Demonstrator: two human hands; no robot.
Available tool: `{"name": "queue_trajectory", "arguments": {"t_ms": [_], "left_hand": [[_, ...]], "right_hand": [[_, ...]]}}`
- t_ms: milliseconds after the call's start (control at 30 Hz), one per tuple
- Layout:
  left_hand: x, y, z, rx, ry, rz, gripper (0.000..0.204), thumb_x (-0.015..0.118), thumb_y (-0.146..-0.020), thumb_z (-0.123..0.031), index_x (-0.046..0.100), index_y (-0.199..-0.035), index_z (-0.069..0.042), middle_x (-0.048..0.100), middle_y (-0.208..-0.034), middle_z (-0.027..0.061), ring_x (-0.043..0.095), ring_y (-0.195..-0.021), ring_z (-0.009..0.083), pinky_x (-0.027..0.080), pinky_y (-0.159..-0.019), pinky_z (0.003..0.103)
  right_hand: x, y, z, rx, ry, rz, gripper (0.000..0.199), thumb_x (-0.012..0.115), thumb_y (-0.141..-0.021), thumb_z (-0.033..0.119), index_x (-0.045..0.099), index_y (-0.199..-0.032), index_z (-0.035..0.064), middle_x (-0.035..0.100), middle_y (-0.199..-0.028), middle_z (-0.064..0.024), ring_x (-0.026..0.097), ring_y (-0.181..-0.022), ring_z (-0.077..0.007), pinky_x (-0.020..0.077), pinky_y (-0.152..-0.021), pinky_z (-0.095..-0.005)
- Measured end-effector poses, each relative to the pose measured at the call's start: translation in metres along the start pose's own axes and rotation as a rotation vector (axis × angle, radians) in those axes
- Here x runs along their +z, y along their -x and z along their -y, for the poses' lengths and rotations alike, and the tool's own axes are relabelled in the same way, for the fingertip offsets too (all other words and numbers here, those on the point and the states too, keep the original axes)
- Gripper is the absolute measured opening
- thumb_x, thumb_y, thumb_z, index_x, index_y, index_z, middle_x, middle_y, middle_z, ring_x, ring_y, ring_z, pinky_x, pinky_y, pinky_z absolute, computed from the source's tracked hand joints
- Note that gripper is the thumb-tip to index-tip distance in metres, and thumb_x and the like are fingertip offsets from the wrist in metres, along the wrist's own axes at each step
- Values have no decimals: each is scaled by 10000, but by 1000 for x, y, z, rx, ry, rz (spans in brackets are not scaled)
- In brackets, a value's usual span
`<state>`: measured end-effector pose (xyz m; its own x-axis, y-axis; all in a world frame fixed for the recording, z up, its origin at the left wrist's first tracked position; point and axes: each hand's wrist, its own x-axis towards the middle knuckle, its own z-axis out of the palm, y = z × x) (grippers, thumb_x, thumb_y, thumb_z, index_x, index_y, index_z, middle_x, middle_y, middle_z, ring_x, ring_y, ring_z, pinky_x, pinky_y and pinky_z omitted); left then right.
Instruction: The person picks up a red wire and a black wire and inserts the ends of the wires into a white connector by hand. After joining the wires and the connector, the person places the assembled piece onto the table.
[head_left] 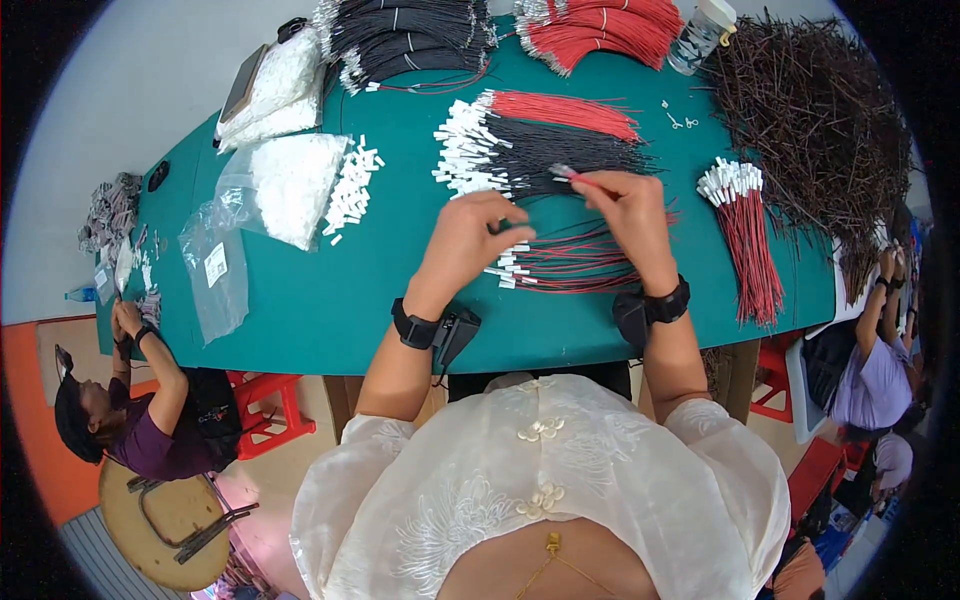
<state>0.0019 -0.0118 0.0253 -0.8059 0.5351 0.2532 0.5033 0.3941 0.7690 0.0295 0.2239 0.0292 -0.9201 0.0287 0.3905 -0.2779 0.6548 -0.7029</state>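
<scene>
Head view: small pale-tipped part (563, 172) gripped in right hand (637, 212), between thumb and fingertips, at near edge of black wires (570, 150); left hand (466, 240) half open, thumb and forefinger parted, near white-ended red wires (575, 270); farther out: loose white connectors (352, 192) to left, red wire bundle (754, 250) to right, both on green table (310, 315)

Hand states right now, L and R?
Left hand: open, thumb and fingers apart, nothing visible between them.
Right hand: closed, pinching a small whitish-tipped piece; finer detail too small to tell.
</scene>
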Motion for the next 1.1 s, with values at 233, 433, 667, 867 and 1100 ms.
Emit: {"name": "queue_trajectory", "arguments": {"t_ms": [233, 433, 667, 867, 1100], "left_hand": [[3, -8, 21, 65, -349, -403, 142, 767, -756, -43, 718, -888, -60, 652, -867, 68, 593, -829, 276, 486, -713, 386], [4, -10, 23, 73, -399, -374, 180, 760, -760, -37, 716, -931, -75, 650, -895, 64, 588, -865, 295, 482, -733, 391], [7, -7, 18, -159, 316, -287, 117, 706, -880, -80, 688, -978, -18, 699, -852, 60, 626, -776, 170, 490, -694, 289], [9, -4, 22, -339, 808, -115, 151, 645, -965, -120, 674, -1020, 18, 716, -860, 70, 605, -718, 77, 471, -659, 213], [12, -3, 22, -423, 943, -101, 148, 673, -936, -88, 688, -1039, 17, 726, -871, 84, 654, -752, 97, 500, -696, 227]], "right_hand": [[9, 0, 13, 129, -91, 190, 145, 745, -858, 98, 721, -924, -29, 672, -704, -77, 577, -638, -65, 452, -578, -253], [24, 2, 8, 179, -368, 122, 136, 748, -864, 108, 719, -887, -22, 642, -706, -2, 494, -656, -33, 407, -585, -235], [18, 3, 6, 228, -332, 157, 132, 761, -856, 113, 722, -879, -11, 567, -674, 49, 425, -637, -19, 332, -555, -221], [17, 3, 10, 250, -336, 205, 135, 768, -849, 115, 726, -875, -10, 534, -657, 57, 404, -627, -18, 305, -542, -229], [17, 4, 10, 210, -310, 179, 139, 776, -837, 119, 731, -869, -9, 543, -639, 47, 415, -619, -23, 315, -537, -236]]}}
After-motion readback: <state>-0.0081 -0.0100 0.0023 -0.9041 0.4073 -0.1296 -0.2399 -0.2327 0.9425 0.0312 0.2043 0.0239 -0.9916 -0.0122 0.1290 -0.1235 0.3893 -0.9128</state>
